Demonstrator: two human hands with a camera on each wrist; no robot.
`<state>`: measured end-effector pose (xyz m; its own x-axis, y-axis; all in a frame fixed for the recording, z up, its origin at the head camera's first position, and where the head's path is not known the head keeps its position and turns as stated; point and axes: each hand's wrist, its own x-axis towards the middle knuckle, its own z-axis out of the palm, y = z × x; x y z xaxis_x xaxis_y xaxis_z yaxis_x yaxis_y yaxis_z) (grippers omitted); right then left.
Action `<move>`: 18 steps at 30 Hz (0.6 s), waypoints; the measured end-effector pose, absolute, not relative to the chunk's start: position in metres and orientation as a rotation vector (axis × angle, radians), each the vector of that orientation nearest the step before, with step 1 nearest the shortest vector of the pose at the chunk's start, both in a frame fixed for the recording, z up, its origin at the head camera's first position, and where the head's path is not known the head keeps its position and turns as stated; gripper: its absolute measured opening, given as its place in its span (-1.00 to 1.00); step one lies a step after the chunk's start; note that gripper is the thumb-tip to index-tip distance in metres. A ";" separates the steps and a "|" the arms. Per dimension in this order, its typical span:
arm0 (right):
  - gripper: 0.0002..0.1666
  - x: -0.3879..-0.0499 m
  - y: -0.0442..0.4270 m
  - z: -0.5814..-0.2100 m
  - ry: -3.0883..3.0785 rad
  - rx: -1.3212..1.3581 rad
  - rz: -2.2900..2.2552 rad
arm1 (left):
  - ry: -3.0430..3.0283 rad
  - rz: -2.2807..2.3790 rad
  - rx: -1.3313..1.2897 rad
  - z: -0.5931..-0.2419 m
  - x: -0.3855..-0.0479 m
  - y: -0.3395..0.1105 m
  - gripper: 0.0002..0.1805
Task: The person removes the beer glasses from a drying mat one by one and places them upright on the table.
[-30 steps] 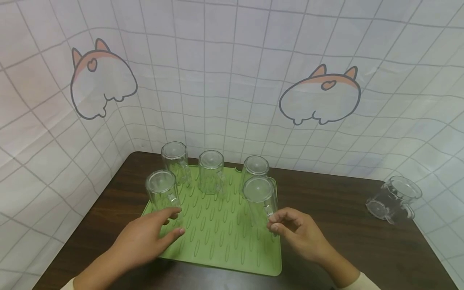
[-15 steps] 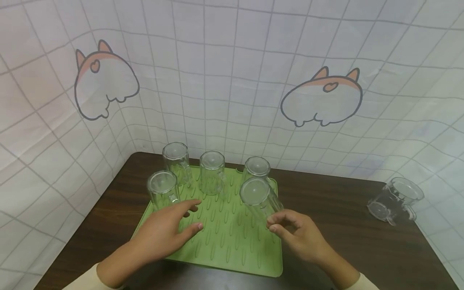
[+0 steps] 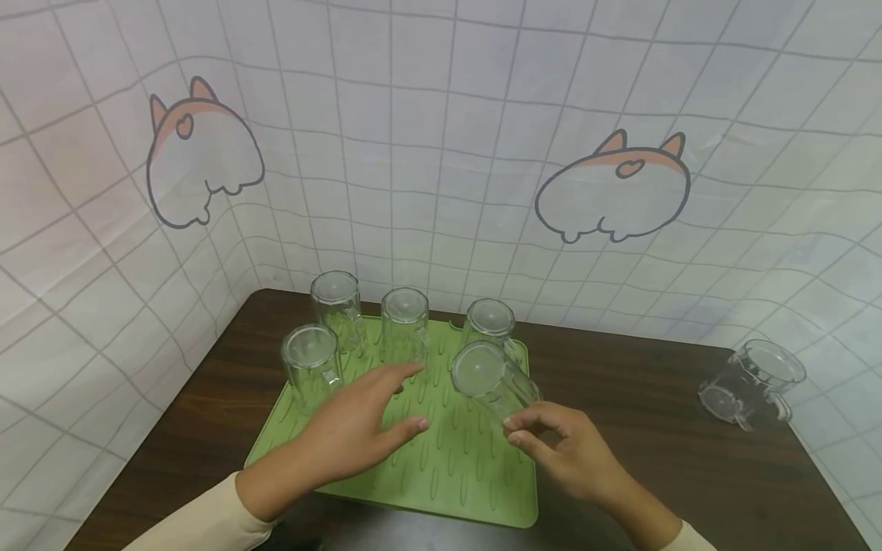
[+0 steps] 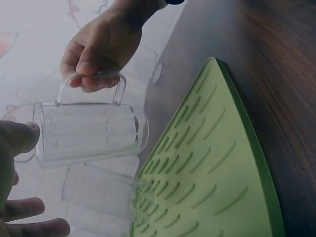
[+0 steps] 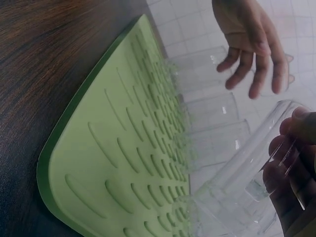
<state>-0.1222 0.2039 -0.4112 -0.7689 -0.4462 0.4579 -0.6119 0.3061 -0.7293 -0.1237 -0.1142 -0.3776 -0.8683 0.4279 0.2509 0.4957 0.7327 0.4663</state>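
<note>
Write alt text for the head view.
A right hand holds a tilted clear mug, the open left hand nearby. Four other mugs stand upside down on a green mat; another mug sits on the brown table at far right.

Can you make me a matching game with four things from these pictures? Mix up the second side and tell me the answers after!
Things:
1. ridged mat
2. left hand
3. right hand
4. far-right mug in the head view

Colour, place or state:
A. pinches the handle of a tilted mug
B. sits on the brown table, away from all the other mugs
C. is green
D. reaches out over the green surface, holding nothing

Right pairs: 1-C, 2-D, 3-A, 4-B
</note>
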 end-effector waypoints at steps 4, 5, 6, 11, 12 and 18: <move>-0.76 -0.123 0.203 -0.411 -2.371 1.014 1.452 | -2.805 -0.831 -0.778 -0.375 -0.128 -0.105 -0.17; -0.76 -0.123 0.203 -0.412 -2.364 1.021 1.441 | -2.804 -0.833 -0.787 -0.374 -0.129 -0.103 -0.16; -0.75 -0.123 0.203 -0.412 -2.358 1.030 1.430 | -2.801 -0.832 -0.794 -0.374 -0.129 -0.102 -0.15; -0.69 -0.126 0.204 -0.414 -2.314 1.084 1.379 | -2.792 -0.886 -0.815 -0.372 -0.135 -0.098 -0.14; -0.68 -0.126 0.204 -0.415 -2.308 1.093 1.374 | -2.796 -0.914 -0.816 -0.371 -0.136 -0.097 -0.14; -0.73 -0.129 0.205 -0.419 -2.255 1.156 1.365 | -2.839 -1.062 -0.814 -0.370 -0.143 -0.092 -0.12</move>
<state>-0.1293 0.2049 -0.4186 -0.6484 -0.4950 0.5784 -0.7419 0.2407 -0.6258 -0.1427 -0.0917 -0.3697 -0.8654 0.4684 0.1782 0.4703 0.6364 0.6114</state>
